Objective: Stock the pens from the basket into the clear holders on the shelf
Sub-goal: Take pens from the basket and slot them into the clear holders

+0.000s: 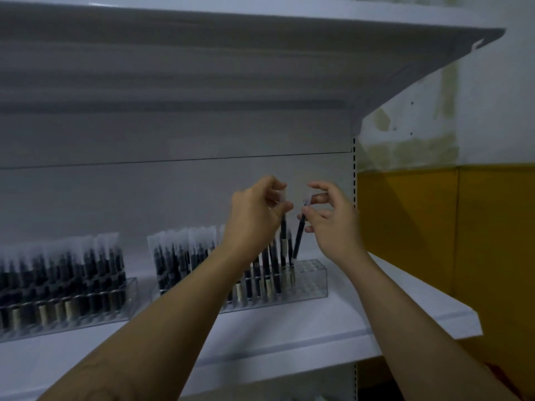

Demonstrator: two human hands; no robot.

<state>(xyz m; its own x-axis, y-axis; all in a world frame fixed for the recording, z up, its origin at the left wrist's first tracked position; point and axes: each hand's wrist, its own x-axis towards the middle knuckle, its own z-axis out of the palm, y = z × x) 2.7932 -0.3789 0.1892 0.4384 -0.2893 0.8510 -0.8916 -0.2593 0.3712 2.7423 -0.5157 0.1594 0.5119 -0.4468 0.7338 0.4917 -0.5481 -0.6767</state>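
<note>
Two clear holders stand on the white shelf (333,328). The left holder (127,299) is packed with dark pens in clear sleeves. The right holder (317,282) is filled except for its right end, where empty slots show. My left hand (257,209) pinches the top of an upright pen (283,241) whose lower end sits in the right holder. My right hand (330,218) holds a second pen (298,241), tilted, its tip at the slots just right of the first. The basket is out of view.
An upper shelf (260,39) overhangs close above the hands. The shelf's upright post (354,175) rises just right of my right hand. Beyond it lies a yellow and white wall (448,198). The shelf's front lip ends at the right corner (474,322).
</note>
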